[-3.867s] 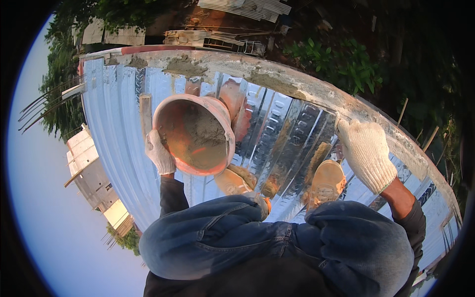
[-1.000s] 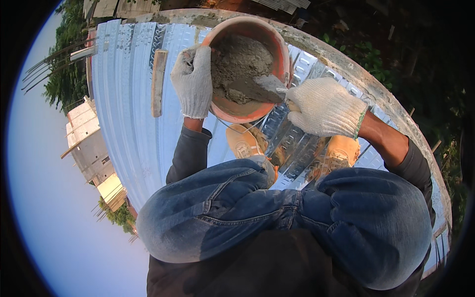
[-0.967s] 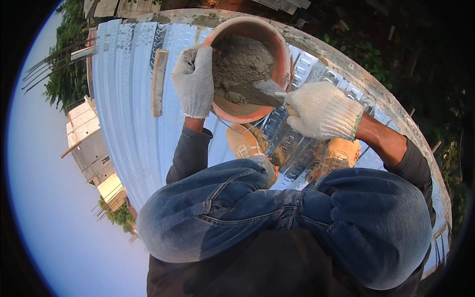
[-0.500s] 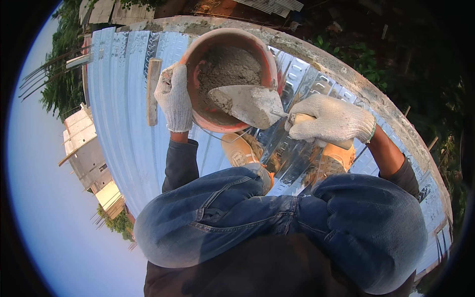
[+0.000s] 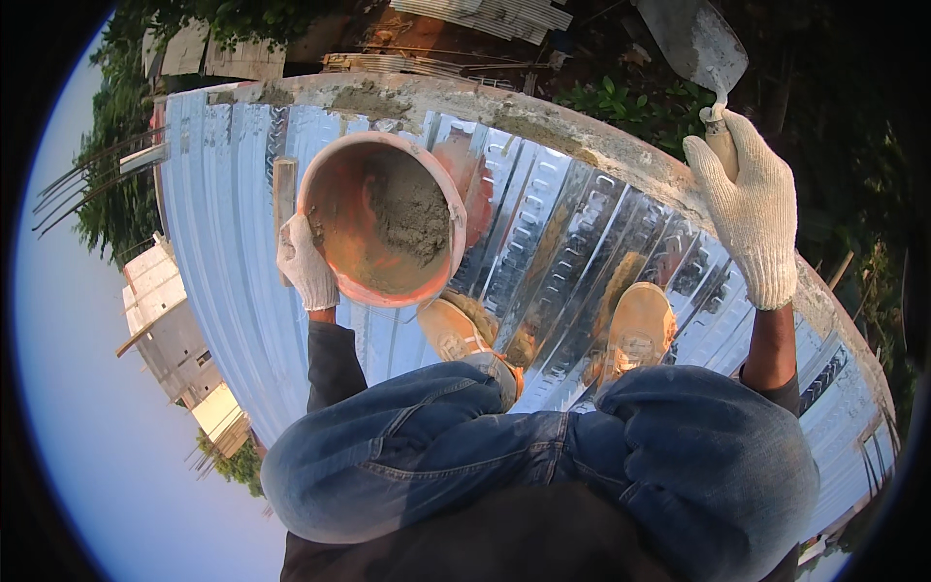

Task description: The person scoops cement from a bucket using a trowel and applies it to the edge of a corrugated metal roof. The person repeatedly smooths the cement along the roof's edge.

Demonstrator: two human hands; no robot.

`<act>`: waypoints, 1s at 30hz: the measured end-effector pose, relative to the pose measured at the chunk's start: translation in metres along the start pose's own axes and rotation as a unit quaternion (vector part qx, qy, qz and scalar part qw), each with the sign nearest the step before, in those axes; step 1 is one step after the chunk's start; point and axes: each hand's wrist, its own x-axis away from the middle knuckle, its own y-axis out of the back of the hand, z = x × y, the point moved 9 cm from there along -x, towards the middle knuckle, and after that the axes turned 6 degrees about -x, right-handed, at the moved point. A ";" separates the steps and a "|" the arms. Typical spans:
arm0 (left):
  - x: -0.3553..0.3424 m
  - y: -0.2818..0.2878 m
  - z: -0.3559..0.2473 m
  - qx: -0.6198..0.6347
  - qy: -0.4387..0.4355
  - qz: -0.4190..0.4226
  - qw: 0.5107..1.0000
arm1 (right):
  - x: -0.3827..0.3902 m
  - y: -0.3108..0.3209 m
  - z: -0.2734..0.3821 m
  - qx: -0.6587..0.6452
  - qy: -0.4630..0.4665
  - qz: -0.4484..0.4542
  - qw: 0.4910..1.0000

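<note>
My left hand (image 5: 308,264), in a whitish knit glove, grips the rim of a reddish bucket (image 5: 456,218) on its left side. The bucket tilts toward me, and wet grey mortar (image 5: 412,213) lies inside against its right wall. My right hand (image 5: 752,199), gloved alike, is closed around the handle of a trowel (image 5: 693,44) at the upper right. The trowel's blade points up and away, beyond the wall edge, with a grey smear on it. Part of my left glove's fingers is hidden by the bucket.
Shiny ribbed metal sheeting (image 5: 228,223) lies under my tan shoes (image 5: 640,325). A rough, mortar-smeared concrete edge (image 5: 543,136) curves along the far and right sides, with a drop to plants (image 5: 621,102) beyond. A wooden strip (image 5: 283,194) lies left of the bucket.
My right hand has swung the trowel from over the bucket up and right, past the concrete edge. My left hand has brought the bucket left and nearer, turning it.
</note>
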 end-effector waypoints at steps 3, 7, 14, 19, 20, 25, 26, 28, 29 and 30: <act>-0.002 0.004 0.007 -0.001 0.009 -0.002 1.000 | 0.018 -0.058 0.004 0.117 0.059 0.049 0.990; -0.005 0.002 0.012 -0.028 0.014 -0.009 0.999 | 0.044 -0.109 0.008 0.087 0.106 0.182 0.974; -0.005 0.014 0.014 -0.041 0.021 -0.009 0.999 | -0.009 -0.083 -0.001 0.059 0.104 0.166 0.979; 0.000 0.005 0.007 -0.042 0.038 -0.023 0.998 | -0.024 -0.069 -0.007 -0.207 0.028 0.254 0.945; 0.003 0.007 0.005 -0.041 0.044 -0.026 0.998 | -0.025 -0.072 -0.003 -0.256 0.016 0.285 0.923; 0.001 0.007 0.012 -0.019 0.049 -0.018 0.998 | -0.046 -0.115 -0.039 -0.036 0.013 0.341 0.939; 0.001 0.008 0.014 -0.026 0.052 -0.018 0.998 | -0.052 -0.122 -0.039 -0.059 0.035 0.371 0.926; -0.003 0.011 0.016 -0.038 0.045 -0.020 0.998 | -0.060 -0.137 -0.033 -0.065 0.073 0.394 0.914; -0.004 0.009 0.019 -0.040 0.044 -0.019 0.998 | -0.065 -0.141 -0.028 -0.063 0.090 0.406 0.907; -0.003 0.008 0.018 -0.039 0.047 -0.017 0.998 | -0.072 -0.150 -0.029 -0.022 0.023 0.446 0.895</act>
